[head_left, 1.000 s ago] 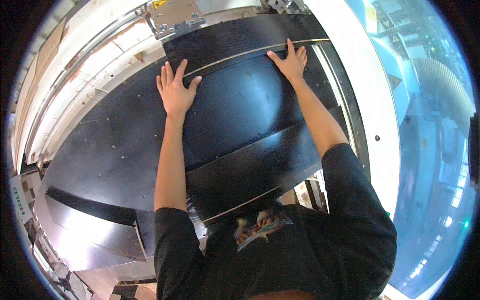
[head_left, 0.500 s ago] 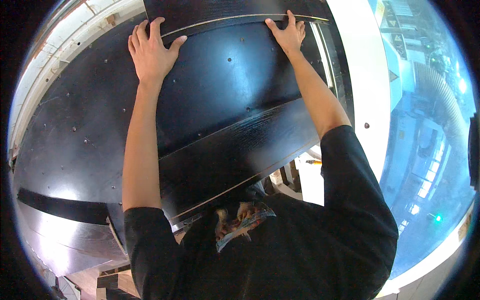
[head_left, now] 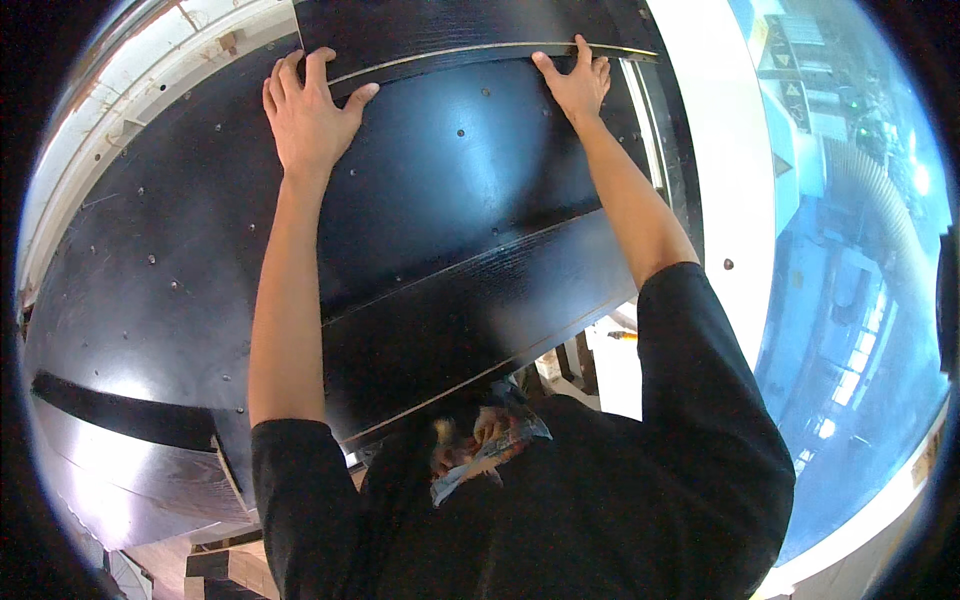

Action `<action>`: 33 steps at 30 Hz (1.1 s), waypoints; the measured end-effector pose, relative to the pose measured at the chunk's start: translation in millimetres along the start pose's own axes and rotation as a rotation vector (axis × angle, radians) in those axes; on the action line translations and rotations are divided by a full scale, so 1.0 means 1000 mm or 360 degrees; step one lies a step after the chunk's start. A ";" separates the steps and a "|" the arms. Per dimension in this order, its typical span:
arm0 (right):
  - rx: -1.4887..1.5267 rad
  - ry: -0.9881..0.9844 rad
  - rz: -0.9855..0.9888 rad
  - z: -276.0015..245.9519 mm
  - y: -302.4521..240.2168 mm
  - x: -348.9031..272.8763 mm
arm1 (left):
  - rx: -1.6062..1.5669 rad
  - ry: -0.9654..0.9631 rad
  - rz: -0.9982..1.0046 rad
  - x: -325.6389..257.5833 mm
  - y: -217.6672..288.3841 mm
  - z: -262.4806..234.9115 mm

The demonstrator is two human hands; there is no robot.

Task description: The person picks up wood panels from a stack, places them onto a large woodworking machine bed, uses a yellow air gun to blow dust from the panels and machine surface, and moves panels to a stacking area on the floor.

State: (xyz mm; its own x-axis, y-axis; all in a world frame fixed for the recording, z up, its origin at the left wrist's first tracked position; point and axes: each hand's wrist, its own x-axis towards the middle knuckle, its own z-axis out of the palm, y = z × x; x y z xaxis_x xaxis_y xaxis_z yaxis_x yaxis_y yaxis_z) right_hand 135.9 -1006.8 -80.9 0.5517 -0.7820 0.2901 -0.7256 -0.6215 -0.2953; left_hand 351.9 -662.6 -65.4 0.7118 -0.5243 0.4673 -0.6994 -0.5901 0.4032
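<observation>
A dark wood-grained board point(head_left: 440, 25) lies at the far side of a black worktop point(head_left: 420, 150) dotted with small holes. Its pale near edge runs across between my hands. My left hand point(head_left: 312, 115) is at the board's left near corner, fingers spread and slightly bent, thumb out along the edge. Toward the right end of the same edge, my right hand point(head_left: 578, 88) rests with thumb and fingers apart. A second dark board point(head_left: 480, 320) lies close to my body, below both hands.
Another dark board point(head_left: 150, 465) lies at the lower left. On the right, a white machine frame point(head_left: 725, 150) borders a blue see-through cover point(head_left: 850, 300). A pale rail point(head_left: 648, 125) is set beside my right hand. Wooden blocks point(head_left: 235, 570) sit at the bottom left.
The whole view has shifted a little, so the board and both hands appear slightly lower. Both hands keep about the same places along the board's edge.
</observation>
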 end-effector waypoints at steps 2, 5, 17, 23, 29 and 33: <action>-0.0017 0.0014 -0.0027 -0.002 0.002 0.005 | 0.0002 -0.0011 -0.0021 0.002 0.003 -0.001; -0.0008 0.0028 -0.0037 0.001 0.001 0.002 | 0.0000 -0.0001 0.0008 0.001 -0.001 -0.001; -0.0012 0.0055 0.0051 -0.001 -0.007 -0.001 | 0.0014 -0.0055 0.0006 0.005 0.007 -0.009; 0.0137 0.0054 0.0115 -0.006 -0.006 0.000 | 0.0023 -0.0104 0.0013 0.005 0.012 -0.011; 0.0344 0.0437 0.0272 -0.011 -0.015 0.002 | 0.0013 -0.0080 0.0053 0.006 0.016 -0.016; 0.0412 0.0541 0.0425 -0.022 -0.021 -0.001 | 0.0139 -0.0194 0.0007 0.005 0.017 -0.009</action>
State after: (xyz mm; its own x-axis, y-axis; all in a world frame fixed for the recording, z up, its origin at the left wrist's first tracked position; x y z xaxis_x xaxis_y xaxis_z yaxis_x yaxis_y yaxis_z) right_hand 141.6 -992.3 -54.7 0.1645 -0.8823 0.4411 -0.6736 -0.4272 -0.6031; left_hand 343.0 -669.8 -49.0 0.7148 -0.5948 0.3677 -0.6983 -0.6360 0.3286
